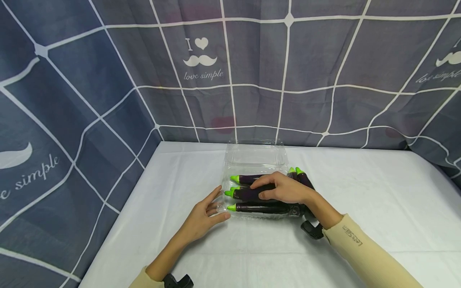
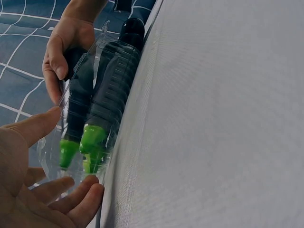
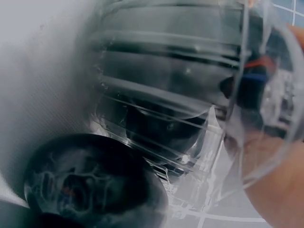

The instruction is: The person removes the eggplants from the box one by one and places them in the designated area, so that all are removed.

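Observation:
Several dark eggplants with bright green stem ends lie side by side in a clear plastic clamshell box. My right hand reaches over the box from the right. Its thumb and fingers grip a middle eggplant. Nearest the front lies another eggplant, and one more lies behind. At the box's left end my left hand rests with loosely extended fingers, thumb at the front corner. In the left wrist view its fingertips are right by the green stems. The right wrist view shows a rounded dark eggplant end close up.
The transparent lid lies folded back behind the box. More eggplants lie against the box's right side, partly under my right forearm. A white cloth covers the table, and a grey-blue checked curtain hangs behind.

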{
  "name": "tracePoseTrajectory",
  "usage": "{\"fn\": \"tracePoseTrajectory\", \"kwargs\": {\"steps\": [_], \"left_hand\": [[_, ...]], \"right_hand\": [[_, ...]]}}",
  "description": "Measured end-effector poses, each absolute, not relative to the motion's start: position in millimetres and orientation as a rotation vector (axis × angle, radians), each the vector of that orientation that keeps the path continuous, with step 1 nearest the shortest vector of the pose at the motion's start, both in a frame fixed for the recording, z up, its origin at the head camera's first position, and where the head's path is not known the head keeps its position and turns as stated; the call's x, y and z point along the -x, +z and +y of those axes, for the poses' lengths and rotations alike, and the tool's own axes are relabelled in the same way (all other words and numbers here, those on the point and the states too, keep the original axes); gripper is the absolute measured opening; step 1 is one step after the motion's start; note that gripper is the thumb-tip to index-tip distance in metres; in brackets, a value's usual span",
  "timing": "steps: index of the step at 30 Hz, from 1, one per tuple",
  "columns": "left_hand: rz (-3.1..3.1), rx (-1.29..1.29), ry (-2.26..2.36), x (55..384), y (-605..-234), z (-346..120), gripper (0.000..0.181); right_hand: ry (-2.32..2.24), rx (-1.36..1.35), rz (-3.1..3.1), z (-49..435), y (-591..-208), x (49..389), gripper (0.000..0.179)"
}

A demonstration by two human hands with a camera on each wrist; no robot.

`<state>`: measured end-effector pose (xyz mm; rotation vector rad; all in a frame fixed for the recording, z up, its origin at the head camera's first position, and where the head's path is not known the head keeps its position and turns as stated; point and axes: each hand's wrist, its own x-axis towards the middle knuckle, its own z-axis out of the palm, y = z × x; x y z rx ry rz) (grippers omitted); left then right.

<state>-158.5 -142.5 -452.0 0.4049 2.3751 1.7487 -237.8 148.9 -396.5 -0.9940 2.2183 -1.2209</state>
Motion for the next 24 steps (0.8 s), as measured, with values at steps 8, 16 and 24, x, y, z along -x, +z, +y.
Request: {"fn": "tracePoseTrajectory", "kwargs": {"steps": [8, 16, 24], "left_hand": [[2.379, -0.404, 1.751, 158.6, -451.1, -141.6, 0.089], [2.376, -0.403, 1.751, 159.2, -450.3, -141.7, 0.089], [2.364, -0.398, 1.755, 158.0, -450.1, -141.9, 0.09]], "right_hand": [[-1.327, 0.987, 2.267, 153.2, -396.7, 235.5, 0.032], [-1.383, 0.93, 2.35, 156.4, -395.2, 231.7, 0.034], [-1.429, 0.813, 2.348, 159.7, -396.5, 227.3, 0.039]]}}
